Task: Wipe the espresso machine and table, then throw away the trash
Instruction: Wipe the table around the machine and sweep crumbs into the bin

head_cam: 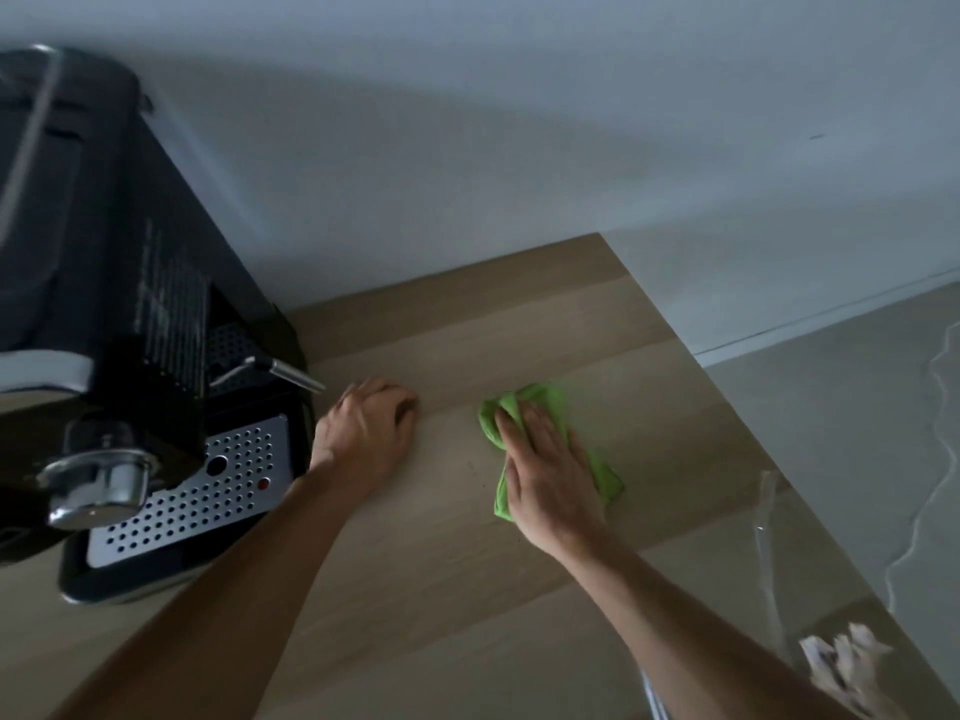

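A black espresso machine (pixel 130 304) stands at the left of a wooden tabletop (pixel 467 589). Crumpled paper (pixel 841 667) lies at the near right edge. The left hand (pixel 363 433) rests beside the machine, fingers curled. The right hand (pixel 545 470) presses flat, fingers straight, on a green cloth (pixel 550 394) mid-tabletop. The cloth's long axis runs near-right to far-left.

No text is readable; faint pale print on the espresso machine (pixel 156 283) is too blurred.
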Available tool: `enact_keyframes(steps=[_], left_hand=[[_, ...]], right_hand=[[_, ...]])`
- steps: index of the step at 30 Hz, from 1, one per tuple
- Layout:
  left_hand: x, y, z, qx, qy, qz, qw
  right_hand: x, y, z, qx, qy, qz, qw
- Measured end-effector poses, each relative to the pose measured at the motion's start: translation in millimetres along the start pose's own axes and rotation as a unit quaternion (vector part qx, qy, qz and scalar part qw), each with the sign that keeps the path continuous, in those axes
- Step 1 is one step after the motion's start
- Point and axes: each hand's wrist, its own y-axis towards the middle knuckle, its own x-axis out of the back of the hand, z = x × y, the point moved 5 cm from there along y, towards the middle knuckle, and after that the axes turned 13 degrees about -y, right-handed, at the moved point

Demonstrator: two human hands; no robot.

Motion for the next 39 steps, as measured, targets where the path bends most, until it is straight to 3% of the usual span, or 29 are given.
enact_keyframes(steps=[3,6,11,17,23,29,35,39], left_hand=[[14.2,-10.6,10.3,0.019,0.038,-0.037,0.998],[19.3,-18.9,16.4,-0.010,0.075,-0.047,0.996],[22.5,-29.6,26.7,-0.064,0.070,-0.052,0.994],[26.8,-30.3,32.5,-0.035,0.050,-0.087,0.994],[34.4,-39.4,45.9,-0.041,0.082,-0.032,0.995],[34.4,-51.9,61.4,-0.050,0.105,0.031,0.993],[37.2,-60.5,64.8,-0.022,0.068,0.005,0.997],[38.2,-61.5,64.8,-0.020,0.036,-0.031,0.999]], right_hand=[[6.0,22.5,-12.1,-0.019,0.070,-0.051,0.996],[9.8,44.0,-27.9,-0.032,0.021,-0.059,0.998],[6.4,46.6,-24.7,0.067,-0.015,-0.016,0.998],[13.4,9.4,-58.3,0.166,-0.010,0.011,0.986],[38.5,42.9,-66.6,0.067,0.143,-0.038,0.987],[0.7,96.1,-37.2,-0.004,-0.025,0.046,0.999],[0.5,68.2,9.4,0.224,0.014,-0.004,0.975],[-1.4,113.9,-7.4,0.112,0.051,-0.036,0.992]])
